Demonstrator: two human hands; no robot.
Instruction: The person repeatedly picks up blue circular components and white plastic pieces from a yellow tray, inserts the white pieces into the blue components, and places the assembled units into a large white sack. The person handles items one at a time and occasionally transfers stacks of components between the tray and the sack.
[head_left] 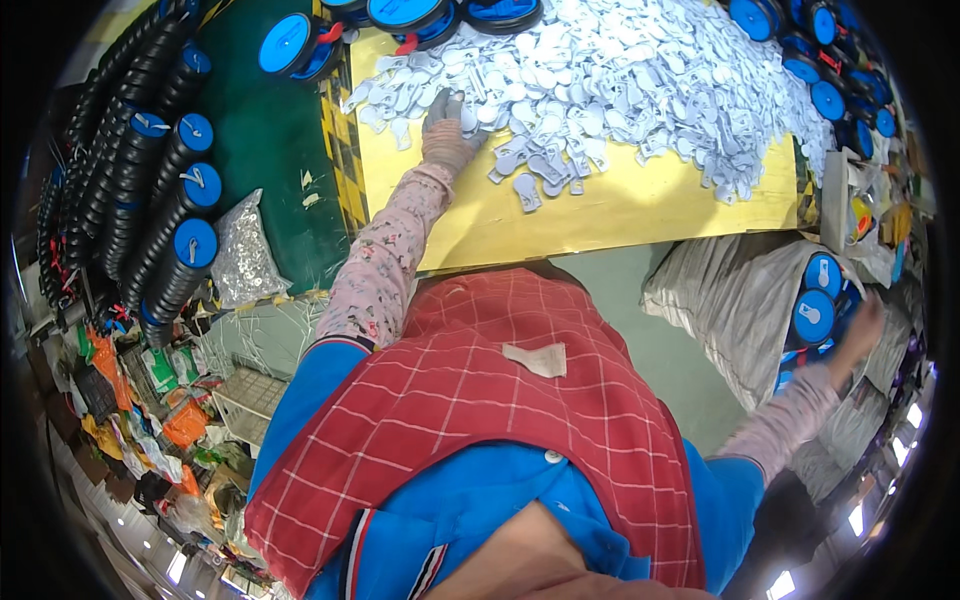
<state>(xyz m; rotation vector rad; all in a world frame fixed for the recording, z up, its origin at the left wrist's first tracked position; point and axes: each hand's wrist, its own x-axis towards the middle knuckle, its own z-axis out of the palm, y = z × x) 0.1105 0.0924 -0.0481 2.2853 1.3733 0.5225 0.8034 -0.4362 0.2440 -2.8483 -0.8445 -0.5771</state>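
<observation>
On yellow surface (540, 228), L hand (448, 135) at lower-left edge of pale-grey pcs (640, 80), can't tell if gripping; R hand (865, 322), blurred, nr sack (712, 295) w/ blue discs (803, 322), open or closed unclear.

- Passable: bare strip of yellow board (540, 228), centre, below the pale plastic clips (640, 85); sideways sweep OK.
- Passable: green tabletop (265, 120), upper left, up to black-and-blue reel stacks (135, 200), which block far left.
- Blocked: clip heap, top centre to upper right; left hand (450, 138) at its left edge.
- Blocked: blue-faced reels (285, 45) along top.
- Clear plastic bag (245, 255) obstructs green tabletop's lower part.
- Floor gap (622, 290) between red apron (500, 370) and woven sack (712, 295); right hand (866, 320), blurred, beside sack's reels.
</observation>
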